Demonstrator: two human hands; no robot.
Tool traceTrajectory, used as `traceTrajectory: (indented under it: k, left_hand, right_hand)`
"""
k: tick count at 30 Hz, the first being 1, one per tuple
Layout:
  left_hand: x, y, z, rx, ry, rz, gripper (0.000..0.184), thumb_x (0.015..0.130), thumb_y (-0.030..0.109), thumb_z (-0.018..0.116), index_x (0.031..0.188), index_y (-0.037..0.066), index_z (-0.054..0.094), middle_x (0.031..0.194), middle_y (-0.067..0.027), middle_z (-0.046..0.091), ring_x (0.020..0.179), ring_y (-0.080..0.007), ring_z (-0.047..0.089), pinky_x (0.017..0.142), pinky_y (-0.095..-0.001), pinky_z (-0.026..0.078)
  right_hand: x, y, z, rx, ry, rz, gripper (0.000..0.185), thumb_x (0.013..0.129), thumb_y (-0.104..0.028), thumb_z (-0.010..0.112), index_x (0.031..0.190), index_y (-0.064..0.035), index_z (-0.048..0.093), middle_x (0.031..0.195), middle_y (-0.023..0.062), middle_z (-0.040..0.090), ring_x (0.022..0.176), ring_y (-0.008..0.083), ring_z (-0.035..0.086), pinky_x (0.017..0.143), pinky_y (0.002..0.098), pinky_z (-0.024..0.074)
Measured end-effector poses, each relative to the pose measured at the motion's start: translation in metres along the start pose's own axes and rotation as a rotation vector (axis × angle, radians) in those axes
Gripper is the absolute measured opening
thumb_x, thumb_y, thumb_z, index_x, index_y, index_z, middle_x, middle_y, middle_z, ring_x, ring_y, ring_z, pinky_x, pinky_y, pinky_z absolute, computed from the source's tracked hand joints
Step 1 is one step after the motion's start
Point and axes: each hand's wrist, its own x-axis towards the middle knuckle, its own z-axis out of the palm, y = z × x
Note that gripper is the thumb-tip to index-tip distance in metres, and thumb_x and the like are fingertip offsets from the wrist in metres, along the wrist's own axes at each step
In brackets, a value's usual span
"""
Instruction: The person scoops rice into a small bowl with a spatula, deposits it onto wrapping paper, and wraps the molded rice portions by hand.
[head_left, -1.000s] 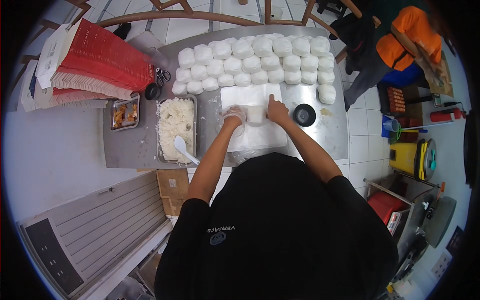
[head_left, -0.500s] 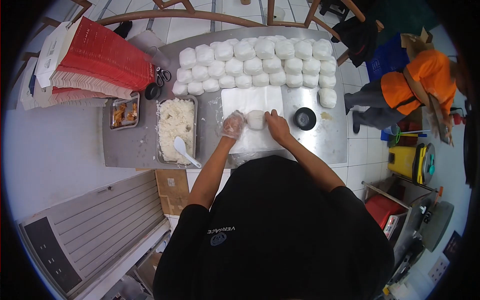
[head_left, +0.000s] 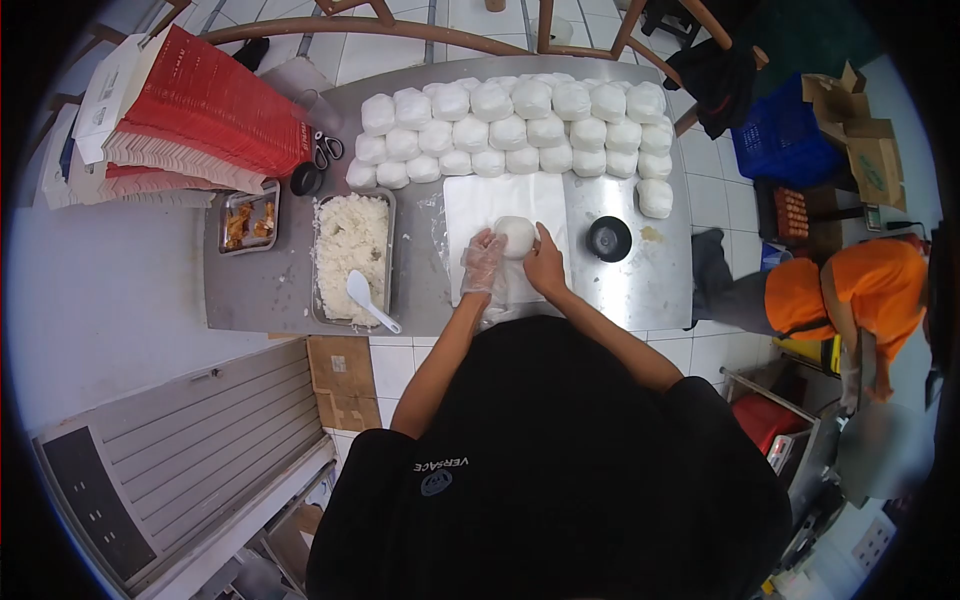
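A round white wrapped rice ball (head_left: 515, 237) sits between my two hands over a stack of white paper sheets (head_left: 465, 205). My left hand (head_left: 483, 262), in a clear plastic glove, closes on its left side. On its right side my right hand (head_left: 545, 264), bare, presses with the fingers. Beyond the paper stand several rows of similar white rice balls (head_left: 490, 133). A tray of cooked rice (head_left: 350, 235) lies to the left, with a white rice paddle (head_left: 370, 300) resting in it. A small black bowl (head_left: 609, 238) stands right of the paper.
Farther left are a small metal tray of browned food pieces (head_left: 248, 222), black scissors (head_left: 326, 149) and a tall stack of red-and-white folded boxes (head_left: 210, 110). A co-worker in an orange shirt (head_left: 875, 285) bends over at the right, near a blue crate (head_left: 775, 135).
My gloved left hand has moved right onto the rice ball, which now looks rounder and a little higher. The co-worker has moved toward the lower right and bent over.
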Motion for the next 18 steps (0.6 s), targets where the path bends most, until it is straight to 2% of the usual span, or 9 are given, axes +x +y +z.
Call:
traceTrajectory:
  k: [3, 5, 7, 10, 12, 13, 15, 17, 18]
  left_hand:
    - [-0.013, 0.040, 0.025, 0.327, 0.097, 0.137, 0.069, 0.087, 0.045, 0.070, 0.130, -0.005, 0.051, 0.114, -0.0158, 0.061, 0.105, -0.0210, 0.057, 0.091, -0.0317, 0.047]
    - [-0.024, 0.081, 0.040, 0.278, 0.042, 0.109, 0.068, 0.087, 0.048, 0.069, 0.127, -0.005, 0.054, 0.113, -0.0153, 0.062, 0.104, -0.0212, 0.058, 0.090, -0.0323, 0.047]
    - [-0.025, 0.104, 0.043, 0.227, -0.009, 0.093, 0.068, 0.087, 0.052, 0.068, 0.124, -0.005, 0.057, 0.112, -0.0148, 0.062, 0.103, -0.0215, 0.058, 0.089, -0.0328, 0.047]
    - [-0.021, 0.106, 0.045, 0.295, -0.053, -0.024, 0.071, 0.088, 0.056, 0.063, 0.127, -0.004, 0.055, 0.116, -0.0131, 0.061, 0.102, -0.0210, 0.058, 0.088, -0.0329, 0.047]
    - [-0.021, 0.096, 0.049, -0.169, -0.037, -0.176, 0.072, 0.088, 0.057, 0.062, 0.132, 0.001, 0.051, 0.120, -0.0118, 0.060, 0.106, -0.0221, 0.059, 0.091, -0.0342, 0.047]
    - [-0.023, 0.093, 0.051, -0.165, -0.045, -0.180, 0.072, 0.088, 0.057, 0.062, 0.132, 0.001, 0.051, 0.120, -0.0118, 0.060, 0.106, -0.0221, 0.059, 0.091, -0.0342, 0.047]
    - [-0.029, 0.089, 0.056, -0.619, -0.129, -0.203, 0.072, 0.089, 0.057, 0.061, 0.137, 0.005, 0.046, 0.123, -0.0104, 0.059, 0.110, -0.0225, 0.059, 0.095, -0.0362, 0.047]
    - [-0.030, 0.087, 0.052, -0.567, -0.158, -0.256, 0.072, 0.089, 0.057, 0.061, 0.137, 0.006, 0.045, 0.123, -0.0103, 0.059, 0.111, -0.0226, 0.058, 0.097, -0.0371, 0.048]
    - [-0.029, 0.087, 0.050, -0.515, -0.181, -0.302, 0.072, 0.089, 0.056, 0.061, 0.138, 0.007, 0.044, 0.124, -0.0102, 0.058, 0.112, -0.0228, 0.058, 0.098, -0.0381, 0.048]
  right_hand:
    - [-0.018, -0.033, -0.022, 0.179, 0.041, -0.027, 0.057, 0.084, -0.001, 0.046, 0.140, 0.0011, 0.040, 0.113, 0.0294, 0.063, 0.110, 0.0410, 0.061, 0.093, 0.0447, 0.0491]
    - [-0.023, -0.043, -0.028, 0.248, 0.059, -0.067, 0.055, 0.084, -0.001, 0.045, 0.139, 0.0008, 0.042, 0.116, 0.0288, 0.063, 0.113, 0.0390, 0.060, 0.095, 0.0431, 0.0483]
    - [-0.023, -0.048, -0.028, 0.255, 0.098, -0.108, 0.056, 0.085, 0.002, 0.044, 0.141, -0.0064, 0.043, 0.118, 0.0250, 0.064, 0.107, 0.0339, 0.065, 0.088, 0.0367, 0.0507]
    - [-0.010, -0.045, -0.031, 0.362, 0.216, -0.135, 0.044, 0.086, 0.000, 0.047, 0.131, -0.0006, 0.051, 0.114, 0.0183, 0.068, 0.094, 0.0252, 0.067, 0.084, 0.0312, 0.0505]
    - [0.003, -0.041, -0.034, 0.481, 0.259, -0.117, 0.040, 0.086, -0.002, 0.049, 0.126, 0.0021, 0.054, 0.110, 0.0148, 0.070, 0.088, 0.0218, 0.067, 0.082, 0.0295, 0.0502]
    - [0.010, -0.040, -0.035, 0.631, 0.248, 0.026, 0.036, 0.085, -0.006, 0.053, 0.119, 0.0029, 0.057, 0.101, 0.0126, 0.070, 0.087, 0.0204, 0.065, 0.079, 0.0299, 0.0497]
    - [0.021, -0.031, -0.035, 0.781, 0.245, 0.173, 0.032, 0.084, -0.010, 0.057, 0.113, 0.0036, 0.060, 0.092, 0.0103, 0.070, 0.085, 0.0191, 0.064, 0.077, 0.0304, 0.0491]
    - [0.030, -0.010, -0.030, 1.110, -0.025, 0.411, 0.030, 0.085, -0.017, 0.058, 0.108, 0.0024, 0.063, 0.089, 0.0052, 0.066, 0.081, 0.0169, 0.061, 0.073, 0.0293, 0.0481]
    - [0.031, -0.011, -0.031, 1.110, -0.018, 0.409, 0.030, 0.085, -0.017, 0.058, 0.108, 0.0024, 0.063, 0.089, 0.0052, 0.066, 0.081, 0.0169, 0.061, 0.073, 0.0293, 0.0481]
